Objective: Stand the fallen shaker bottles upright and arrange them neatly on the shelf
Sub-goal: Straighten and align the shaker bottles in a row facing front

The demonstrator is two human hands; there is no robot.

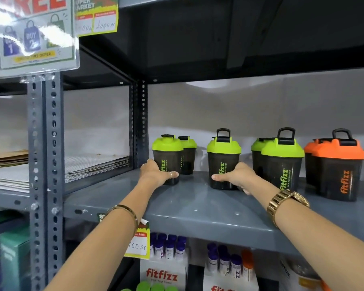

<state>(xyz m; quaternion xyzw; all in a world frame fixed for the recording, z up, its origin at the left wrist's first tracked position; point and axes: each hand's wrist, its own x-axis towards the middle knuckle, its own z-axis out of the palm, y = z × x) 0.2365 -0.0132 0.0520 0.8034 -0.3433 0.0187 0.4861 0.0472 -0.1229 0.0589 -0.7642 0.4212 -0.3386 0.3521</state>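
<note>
Several dark shaker bottles stand upright on the grey shelf (189, 208). My left hand (156, 172) grips the base of the leftmost green-lidded shaker (168, 153); another green-lidded shaker (187, 152) stands right behind it. My right hand (236, 177) wraps the base of the middle green-lidded shaker (223, 156), whose carry loop is up. To the right stand a large green-lidded shaker (282, 162) with one more partly hidden behind it, then an orange-lidded shaker (338, 166) with another behind.
A perforated steel upright (45, 143) stands at the left, with flat cardboard sheets (88, 166) on the neighbouring shelf. Promo signs (35, 34) hang above. A yellow price tag (138, 244) hangs from the shelf edge; small bottles and boxes (168, 248) fill the shelf below.
</note>
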